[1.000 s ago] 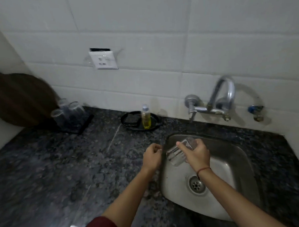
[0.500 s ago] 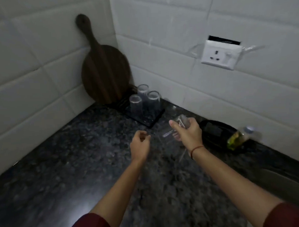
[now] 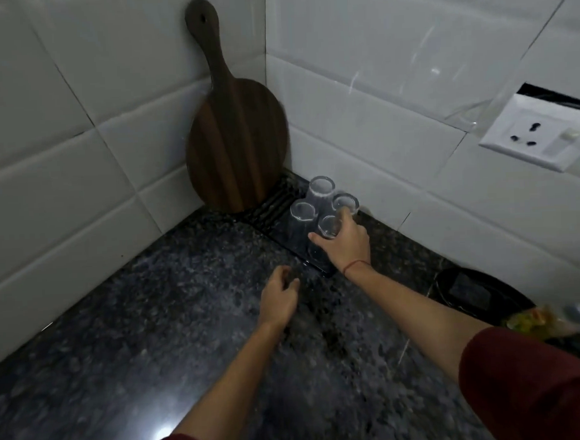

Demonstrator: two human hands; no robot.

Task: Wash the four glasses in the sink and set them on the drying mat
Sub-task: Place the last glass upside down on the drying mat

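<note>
Four glasses (image 3: 320, 188) stand in a tight cluster on one dark drying mat (image 3: 270, 204) in the corner of the counter (image 3: 153, 325). All are turned mouth down, with their bases facing up. One is at the back, one on the left, one on the right, and the nearest glass (image 3: 329, 226) is at the front, just beside the other three.

The right hand (image 3: 346, 244) is clamped on the nearest glass, with the thumb on its left side and the fingers wrapped round the right. The hand hides the lower part of this glass, so it cannot be told whether its rim sits on the mat. A single red thread (image 3: 355, 265) circles that wrist.

The left hand (image 3: 279, 300) is apart from the right, nearer the person and over bare counter just short of the mat. Its fingers are loosely curled and hold nothing.

One round wooden cutting board (image 3: 235, 139) leans upright in the corner, its foot at the far end of the mat. One white wall socket (image 3: 537, 135) is set in the tiles to the right. One black tray (image 3: 478, 291) lies at the right edge with one blurred bottle (image 3: 552, 318) by it. Two dark red sleeves (image 3: 528, 385) show at the bottom.
</note>
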